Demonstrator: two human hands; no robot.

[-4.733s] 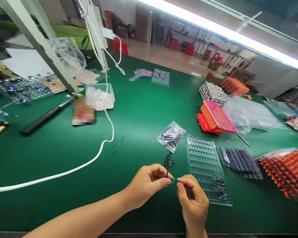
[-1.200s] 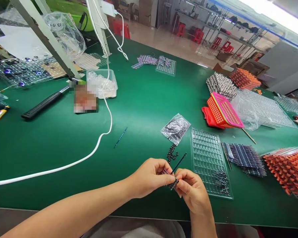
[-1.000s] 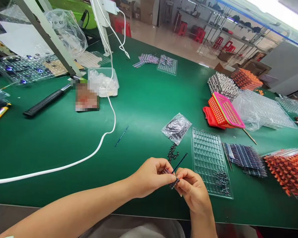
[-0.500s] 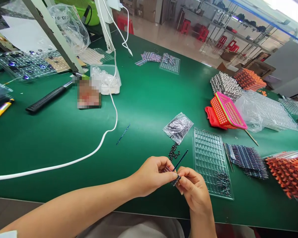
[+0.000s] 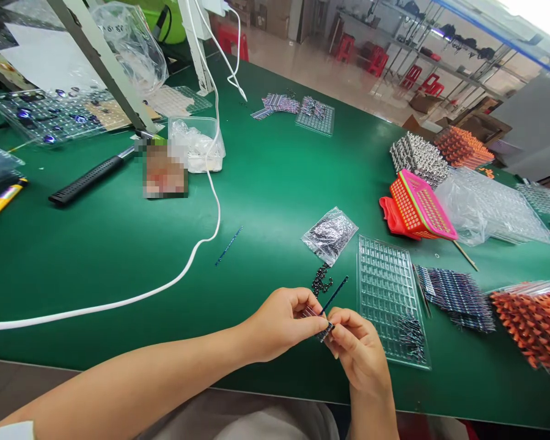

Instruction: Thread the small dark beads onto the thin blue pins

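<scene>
Over the near edge of the green table (image 5: 266,183), my left hand (image 5: 277,324) pinches a small dark strip of parts (image 5: 318,324) from which a thin blue stick (image 5: 334,294) points up and to the right. My right hand (image 5: 360,354) is closed against the strip's lower end, fingertips meeting the left hand's. A small heap of black beads (image 5: 321,282) lies just beyond my hands. A clear bag of dark beads (image 5: 330,233) sits behind it. A clear moulded tray (image 5: 385,287) lies to the right, with a few dark pieces in its near corner.
A white cable (image 5: 165,287) curves across the table's left half, and a loose blue stick (image 5: 228,245) lies by it. A hammer (image 5: 89,178) lies far left. A pink basket (image 5: 419,206), blue stick bundles (image 5: 456,296) and orange ones (image 5: 531,321) fill the right.
Since the oldest frame my hands have come together on the strip, and the blue stick tilts to the right. Over the last second the hands hold nearly still; the view drifts slightly.
</scene>
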